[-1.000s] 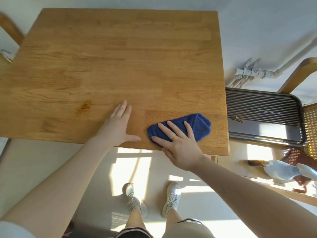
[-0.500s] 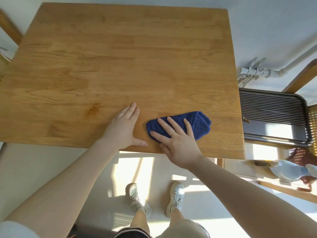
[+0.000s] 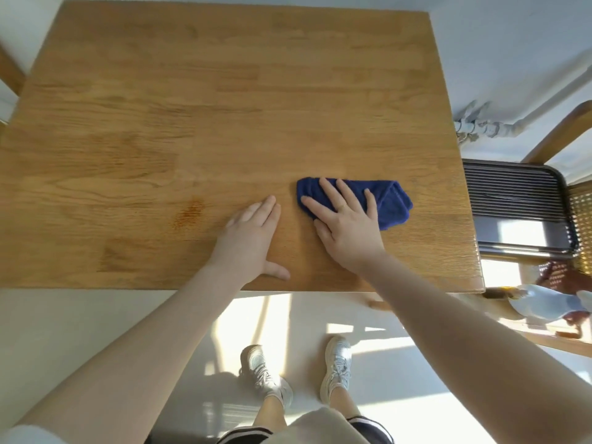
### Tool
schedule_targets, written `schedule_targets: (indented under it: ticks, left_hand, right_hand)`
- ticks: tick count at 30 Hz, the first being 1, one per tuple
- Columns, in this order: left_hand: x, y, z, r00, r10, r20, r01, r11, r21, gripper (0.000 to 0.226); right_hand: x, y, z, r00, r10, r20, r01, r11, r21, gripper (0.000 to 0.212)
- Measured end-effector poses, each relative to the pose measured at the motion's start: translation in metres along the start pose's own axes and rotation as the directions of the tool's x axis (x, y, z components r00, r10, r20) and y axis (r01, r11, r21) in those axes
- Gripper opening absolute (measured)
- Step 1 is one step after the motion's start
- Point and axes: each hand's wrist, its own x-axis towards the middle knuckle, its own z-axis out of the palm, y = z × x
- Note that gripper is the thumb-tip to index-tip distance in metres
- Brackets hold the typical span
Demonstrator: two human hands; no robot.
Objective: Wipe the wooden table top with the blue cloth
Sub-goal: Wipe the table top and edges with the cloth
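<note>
A wooden table top (image 3: 208, 100) fills most of the view. The folded blue cloth (image 3: 389, 200) lies on it near the front right. My right hand (image 3: 347, 224) presses flat on the cloth's left part, fingers spread, covering it there. My left hand (image 3: 250, 241) rests palm-down on the bare wood just left of the cloth, holding nothing. A darker brown stain (image 3: 189, 214) marks the wood left of my left hand.
A dark slatted tray (image 3: 515, 206) sits on a chair with a curved wooden frame (image 3: 563, 129) right of the table. White pipes (image 3: 480, 126) run along the wall behind it. My feet in white shoes (image 3: 336, 370) stand on the sunlit floor below the table's front edge.
My right hand has slid the cloth farther from the table's front edge and slightly right. My left hand has also moved farther onto the table. The camera has shifted forward.
</note>
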Motion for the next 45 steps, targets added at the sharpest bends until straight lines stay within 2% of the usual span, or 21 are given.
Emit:
schedule_targets:
  ticks: [3, 6, 8, 11, 13, 16, 20, 22, 24, 27, 29, 32, 34, 36, 38, 40, 45]
  left_hand:
    - [0.002, -0.002, 0.001, 0.999, 0.022, -0.038, -0.022, 1.000, 0.013, 0.122]
    - [0.006, -0.004, 0.000, 0.998, 0.033, -0.052, -0.032, 0.999, 0.003, 0.122]
    - [0.006, -0.004, 0.001, 0.998, 0.040, -0.056, -0.041, 0.999, -0.007, 0.122]
    - [0.005, -0.006, 0.004, 0.997, 0.046, -0.060, -0.047, 0.999, -0.017, 0.123]
    - [0.005, -0.006, 0.005, 0.996, 0.040, -0.077, -0.043, 0.999, -0.031, 0.123]
    - [0.003, -0.006, 0.004, 0.996, 0.049, -0.068, -0.052, 0.998, -0.037, 0.122]
    - [0.001, -0.011, -0.001, 0.992, 0.073, -0.099, -0.079, 0.995, -0.058, 0.113]
    - [-0.003, -0.017, -0.002, 0.987, 0.093, -0.129, -0.099, 0.994, -0.046, 0.110]
    - [-0.007, -0.025, 0.000, 0.982, 0.097, -0.159, -0.099, 0.995, -0.003, 0.111]
    - [-0.007, -0.040, 0.001, 0.983, 0.052, -0.177, -0.047, 0.998, 0.035, 0.114]
    - [-0.006, -0.047, -0.002, 0.981, 0.009, -0.193, -0.008, 1.000, 0.004, 0.116]
    - [-0.014, -0.062, -0.008, 0.983, -0.097, -0.158, 0.084, 0.993, -0.085, 0.118]
    - [-0.025, -0.080, -0.005, 0.967, -0.223, -0.122, 0.207, 0.970, -0.125, 0.122]
    - [-0.036, -0.100, 0.001, 0.931, -0.358, -0.076, 0.344, 0.927, -0.146, 0.129]
    - [-0.044, -0.115, 0.007, 0.905, -0.425, -0.021, 0.418, 0.896, -0.150, 0.136]
    - [-0.049, -0.120, 0.013, 0.904, -0.427, 0.004, 0.424, 0.895, -0.139, 0.140]
    - [-0.047, -0.122, 0.021, 0.918, -0.397, 0.005, 0.396, 0.913, -0.102, 0.139]
  right_hand:
    - [-0.048, -0.013, 0.004, 0.992, -0.115, 0.055, 0.116, 0.993, -0.018, 0.044]
    - [-0.031, 0.000, 0.000, 0.972, -0.212, 0.098, 0.217, 0.975, -0.044, 0.043]
    - [0.003, 0.009, -0.004, 0.985, -0.151, 0.079, 0.155, 0.986, -0.052, 0.045]
    - [0.052, 0.012, -0.006, 0.996, 0.083, 0.042, -0.082, 0.996, -0.033, 0.043]
    - [0.061, 0.006, -0.004, 0.988, 0.151, 0.022, -0.150, 0.988, -0.044, 0.043]
    - [0.021, -0.012, 0.001, 0.998, 0.058, 0.003, -0.057, 0.998, -0.038, 0.045]
    - [-0.051, -0.041, 0.009, 0.997, -0.048, 0.056, 0.050, 0.998, -0.030, 0.045]
    - [-0.052, -0.040, 0.009, 0.994, -0.084, 0.075, 0.087, 0.996, -0.037, 0.044]
    - [-0.030, -0.036, 0.008, 0.996, -0.039, 0.077, 0.041, 0.999, -0.032, 0.045]
    - [0.029, -0.041, 0.004, 0.982, 0.191, 0.012, -0.191, 0.981, 0.020, 0.044]
    - [0.052, -0.047, 0.003, 0.964, 0.264, 0.007, -0.264, 0.964, 0.027, 0.043]
    - [0.032, -0.056, 0.007, 0.987, 0.163, 0.011, -0.163, 0.987, 0.009, 0.044]
    - [-0.001, -0.070, 0.014, 0.999, 0.035, 0.031, -0.035, 0.999, -0.018, 0.046]
    - [-0.018, -0.083, 0.017, 0.997, -0.018, 0.080, 0.021, 0.999, -0.027, 0.046]
    - [-0.008, -0.085, 0.015, 0.994, -0.014, 0.110, 0.013, 1.000, 0.009, 0.047]
    - [0.016, -0.083, 0.011, 0.994, 0.011, 0.112, -0.011, 1.000, 0.005, 0.049]
    - [0.077, -0.080, 0.006, 0.971, 0.220, 0.090, -0.222, 0.975, 0.011, 0.044]
